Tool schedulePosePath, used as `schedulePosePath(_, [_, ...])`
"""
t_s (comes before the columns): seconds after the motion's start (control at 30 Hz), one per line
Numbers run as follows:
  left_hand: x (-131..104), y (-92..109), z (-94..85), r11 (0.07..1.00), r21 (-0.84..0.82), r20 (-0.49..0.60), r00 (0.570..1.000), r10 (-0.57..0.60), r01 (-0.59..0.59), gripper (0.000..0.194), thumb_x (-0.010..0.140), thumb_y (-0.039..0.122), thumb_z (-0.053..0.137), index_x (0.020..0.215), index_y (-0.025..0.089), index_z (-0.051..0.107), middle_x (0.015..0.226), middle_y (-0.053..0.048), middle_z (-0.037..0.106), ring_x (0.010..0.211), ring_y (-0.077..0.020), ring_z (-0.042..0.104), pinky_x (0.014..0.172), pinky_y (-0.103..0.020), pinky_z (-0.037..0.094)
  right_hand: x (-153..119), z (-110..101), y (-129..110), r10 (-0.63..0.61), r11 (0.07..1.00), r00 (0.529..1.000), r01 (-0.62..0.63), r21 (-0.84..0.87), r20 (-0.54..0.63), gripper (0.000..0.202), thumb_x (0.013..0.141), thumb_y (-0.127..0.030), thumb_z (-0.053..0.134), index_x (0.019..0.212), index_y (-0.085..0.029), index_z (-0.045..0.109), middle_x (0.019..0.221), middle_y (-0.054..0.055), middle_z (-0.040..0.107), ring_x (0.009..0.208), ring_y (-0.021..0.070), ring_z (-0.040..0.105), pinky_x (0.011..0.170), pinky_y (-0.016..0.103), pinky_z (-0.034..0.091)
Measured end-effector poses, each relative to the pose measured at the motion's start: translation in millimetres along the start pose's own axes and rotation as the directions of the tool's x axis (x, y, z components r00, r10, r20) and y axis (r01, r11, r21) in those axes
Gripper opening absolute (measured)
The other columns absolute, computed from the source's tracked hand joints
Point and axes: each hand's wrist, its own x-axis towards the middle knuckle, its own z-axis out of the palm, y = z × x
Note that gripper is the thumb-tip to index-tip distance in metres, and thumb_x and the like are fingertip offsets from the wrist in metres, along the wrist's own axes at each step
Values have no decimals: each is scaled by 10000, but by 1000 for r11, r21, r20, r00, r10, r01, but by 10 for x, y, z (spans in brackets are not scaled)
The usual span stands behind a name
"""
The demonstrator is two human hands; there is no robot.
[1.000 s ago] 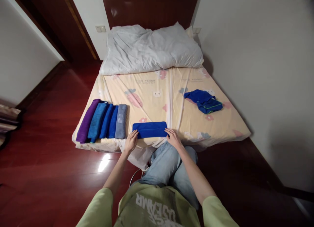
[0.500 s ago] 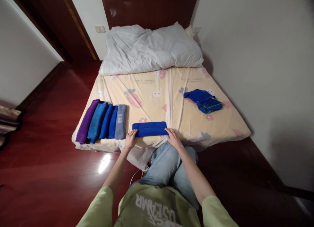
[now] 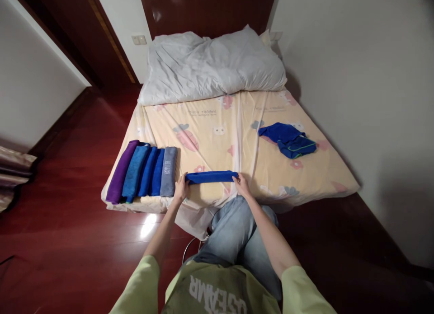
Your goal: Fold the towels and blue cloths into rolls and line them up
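Left hand (image 3: 181,188) closed on one end of a narrow folded blue towel (image 3: 212,177); right hand (image 3: 241,184) pinches the opposite end, thumb and fingers together on the cloth. Towel spans the gap between the two hands, near the foot edge of the bed (image 3: 206,153); whether its underside touches the bed or is slightly raised, cannot tell from this angle. Just left of the left hand: gray towel (image 3: 168,171), folded long, white lettering. Row continues leftward: two blue towels (image 3: 157,173), a lighter blue towel (image 3: 134,171), a purple towel (image 3: 122,173). Ahead and right of the right hand, well apart: crumpled dark blue cloth (image 3: 288,141), green edging. Far ahead of both hands: bunched white bedding (image 3: 217,67).
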Motion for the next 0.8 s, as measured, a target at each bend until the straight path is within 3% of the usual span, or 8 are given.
schedulePosePath(0.27, [356, 18, 50, 990, -44, -68, 989, -134, 131, 399, 977, 175, 438, 1370, 140, 495, 1307, -183, 603, 1208, -295, 620, 1041, -466, 504, 202, 109, -23, 86, 992, 996, -88, -88, -32, 371, 926, -482, 524, 1031, -163, 683, 947, 151, 740, 872, 295, 699, 825, 409, 569])
schedulePosePath(0.47, [552, -21, 42, 989, 71, 1, 992, -128, 127, 350, 973, 144, 435, 1288, 144, 587, 1198, -169, 613, 1087, -286, 657, 984, -414, 523, 252, 111, -77, 127, 984, 990, -133, -121, -53, 334, 925, -455, 559, 1015, -167, 700, 958, 150, 741, 885, 284, 694, 832, 386, 559])
schedulePosePath(0.7, [487, 35, 62, 973, 184, 5, 990, -141, 138, 341, 998, 168, 454, 1314, 141, 578, 1217, -167, 617, 1048, -271, 664, 926, -380, 528, 211, 96, -165, 146, 978, 988, -151, -142, -45, 318, 913, -438, 587, 1038, -164, 692, 935, 131, 730, 825, 268, 674, 814, 383, 551])
schedulePosePath(0.8, [410, 130, 43, 943, 325, -57, 997, -57, 73, 344, 994, 160, 457, 1315, 161, 582, 1331, -188, 581, 1155, -311, 610, 962, -439, 498, 161, 91, -264, 74, 975, 992, -94, -199, -103, 337, 939, -404, 556, 1114, -143, 679, 993, 147, 708, 922, 287, 657, 874, 413, 538])
